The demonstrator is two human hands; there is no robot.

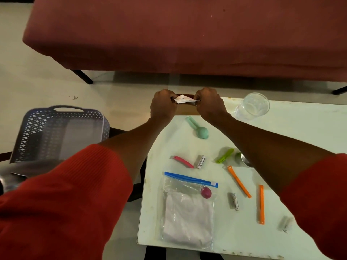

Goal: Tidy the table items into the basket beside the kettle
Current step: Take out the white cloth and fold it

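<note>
Basket [62,132] sits left of bench [309,132]. Left hand [163,107] and right hand [210,105] each pinch white paper [183,99] between them, grip tight.

Both arms reach forward, the left hand [163,106] and right hand [210,105] raised side by side, fingers curled, knuckles up.

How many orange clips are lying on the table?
2: one orange clip lies slanted under the right forearm, the other upright near the right edge. More may be hidden beneath that arm.
</note>
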